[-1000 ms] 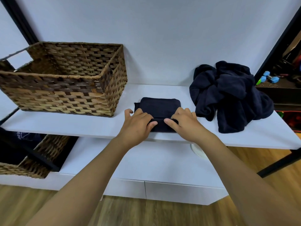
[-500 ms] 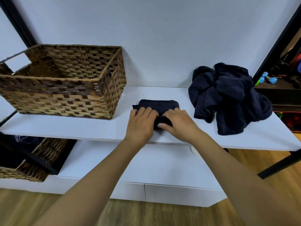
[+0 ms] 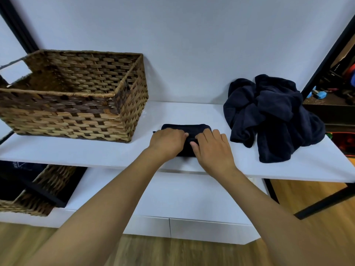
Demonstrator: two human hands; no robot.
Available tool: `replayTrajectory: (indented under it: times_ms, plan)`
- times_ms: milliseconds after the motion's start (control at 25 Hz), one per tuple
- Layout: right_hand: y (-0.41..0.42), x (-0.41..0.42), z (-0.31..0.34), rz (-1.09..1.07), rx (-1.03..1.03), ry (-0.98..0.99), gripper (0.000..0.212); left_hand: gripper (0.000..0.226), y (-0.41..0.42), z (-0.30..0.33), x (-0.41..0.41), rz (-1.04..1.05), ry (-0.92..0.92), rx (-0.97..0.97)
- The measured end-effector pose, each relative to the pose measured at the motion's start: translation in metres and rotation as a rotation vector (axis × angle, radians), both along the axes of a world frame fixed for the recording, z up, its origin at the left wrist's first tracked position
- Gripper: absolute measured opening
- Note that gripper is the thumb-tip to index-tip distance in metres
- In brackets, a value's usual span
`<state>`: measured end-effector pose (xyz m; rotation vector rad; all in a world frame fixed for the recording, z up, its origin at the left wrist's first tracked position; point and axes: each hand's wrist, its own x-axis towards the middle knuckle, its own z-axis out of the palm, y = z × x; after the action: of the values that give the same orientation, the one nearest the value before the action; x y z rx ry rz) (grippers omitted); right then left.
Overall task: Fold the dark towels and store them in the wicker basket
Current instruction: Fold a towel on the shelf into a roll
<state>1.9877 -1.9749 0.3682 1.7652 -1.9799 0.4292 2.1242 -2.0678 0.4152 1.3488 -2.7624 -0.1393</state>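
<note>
A small folded dark towel (image 3: 185,128) lies on the white shelf (image 3: 192,114), near its front edge. Both my hands lie on top of it and hide most of it. My left hand (image 3: 167,142) has its fingers curled over the towel's left half. My right hand (image 3: 212,149) holds the right half, thumb tucked against the cloth. The empty wicker basket (image 3: 76,116) stands to the left on the same shelf. A heap of unfolded dark towels (image 3: 274,116) lies to the right.
A second wicker basket (image 3: 36,192) with dark cloth in it sits on the lower level at the left. Black frame posts (image 3: 322,56) rise on both sides, with a cluttered dark cabinet (image 3: 334,104) beyond the right post. A white wall backs the shelf.
Both hands carried the towel's near edge away from me, folding it over. The towel now shows as a narrower strip under my hands.
</note>
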Motion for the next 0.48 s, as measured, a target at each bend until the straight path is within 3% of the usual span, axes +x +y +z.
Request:
replayTrajectory:
  times_ms: [120,200,360,400,480]
  plan:
    - [-0.013,-0.006,0.017,0.054,0.037,-0.103,0.045,0.035,0.005,-0.023,0.007,-0.102,0.2,-0.341]
    - [-0.025,-0.009,0.03,0.043,0.202,-0.3,0.048,0.034,0.015,-0.043,0.019,-0.168,0.291,-0.502]
    - [-0.043,-0.022,0.047,0.025,0.454,-0.719,0.051,0.062,0.009,-0.044,0.024,-0.218,0.212,-0.477]
    - [-0.043,-0.022,0.046,0.037,0.451,-0.704,0.048,0.066,0.004,-0.034,0.022,-0.221,0.178,-0.425]
    - [-0.037,-0.02,0.033,0.044,0.28,-0.456,0.04,0.066,-0.009,-0.013,0.015,-0.211,0.122,-0.222]
